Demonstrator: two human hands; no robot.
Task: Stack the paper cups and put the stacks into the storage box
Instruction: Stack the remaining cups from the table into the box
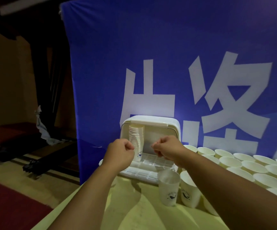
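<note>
A white storage box [174, 128] stands open at the table's far edge, its slatted floor showing. Inside, at its left, a tall stack of white paper cups [136, 138] stands upright. My left hand [120, 152] is curled into a loose fist just left of the stack's lower part, holding nothing I can see. My right hand [166, 147] is also curled, in front of the box opening to the right of the stack, apart from it. Many single paper cups [243, 165] stand upright on the table at the right. The two nearest cups [169, 188] carry a small dark logo.
A large blue banner [167, 63] with white characters hangs right behind the box. The yellow table [134, 209] ends at my left, with red carpet [10, 208] and dark stands [34, 155] on the floor beyond.
</note>
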